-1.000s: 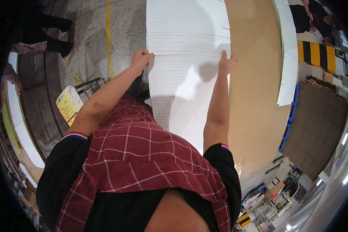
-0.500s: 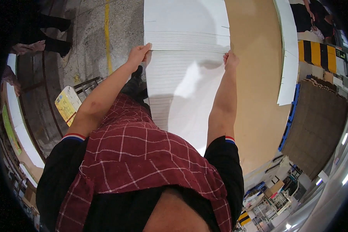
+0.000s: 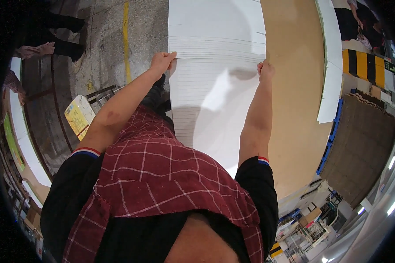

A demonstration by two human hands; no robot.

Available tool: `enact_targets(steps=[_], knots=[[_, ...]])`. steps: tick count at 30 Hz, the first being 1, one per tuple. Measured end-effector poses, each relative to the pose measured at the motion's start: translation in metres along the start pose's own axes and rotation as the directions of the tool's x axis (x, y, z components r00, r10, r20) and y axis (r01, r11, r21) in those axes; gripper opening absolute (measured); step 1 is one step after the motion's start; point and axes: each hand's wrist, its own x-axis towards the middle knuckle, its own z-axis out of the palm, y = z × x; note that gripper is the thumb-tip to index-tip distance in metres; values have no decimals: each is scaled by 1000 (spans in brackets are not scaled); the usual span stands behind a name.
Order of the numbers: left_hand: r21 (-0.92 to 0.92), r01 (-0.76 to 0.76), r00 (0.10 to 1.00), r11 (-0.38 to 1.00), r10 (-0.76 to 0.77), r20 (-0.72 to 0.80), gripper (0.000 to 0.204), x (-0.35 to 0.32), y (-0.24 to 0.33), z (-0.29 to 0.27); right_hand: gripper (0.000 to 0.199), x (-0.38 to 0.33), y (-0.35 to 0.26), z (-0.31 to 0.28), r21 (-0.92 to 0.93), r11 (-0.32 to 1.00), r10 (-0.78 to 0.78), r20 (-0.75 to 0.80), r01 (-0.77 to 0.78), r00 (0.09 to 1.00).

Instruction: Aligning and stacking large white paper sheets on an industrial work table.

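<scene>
A stack of white cardboard sheets [image 3: 215, 26] runs away from my body, with short slits in its side edges. Thin parallel lines cross it where the overlapping sheet ends show. At the stack's left edge my left hand [image 3: 163, 62] is closed, thumb and fingers pinching the sheet at one of these lines. Level with it on the opposite edge, my right hand [image 3: 266, 70] is closed on the right side of the sheet, its fingers curled. How many sheets are between the fingers cannot be made out. Shadow and bright light fall across the nearer white part.
A broad brown board [image 3: 294, 101] lies to the right, with more white sheets [image 3: 331, 65] at its far side. Beyond are a blue pallet [image 3: 330, 138] and a brown stack [image 3: 360, 144]. A yellow-topped stool [image 3: 80, 116] stands left. Other people [image 3: 68, 39] are nearby.
The whole view has shifted slightly, so everything sits a little further right and lower. Both hands keep their places on the sheet's edges.
</scene>
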Motion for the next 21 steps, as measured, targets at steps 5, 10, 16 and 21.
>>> enact_targets(steps=[5, 10, 16, 21], knots=[[-8, -11, 1000, 1000, 11, 9, 28, 4, -4, -2, 20, 11, 6, -3, -110, 994, -13, 0, 13, 1000], [472, -202, 797, 858, 424, -430, 52, 0, -15, 14, 43, -8, -6, 11, -629, 637, -522, 73, 446, 850], [2, -89, 972, 996, 88, -219, 69, 4, -22, 29, 90, -101, -12, 59, -606, 577, -533, 229, 548, 815], [12, -83, 986, 996, 84, -147, 70, 6, -21, 27, 97, -104, -3, 63, -678, 578, -461, 188, 454, 867]])
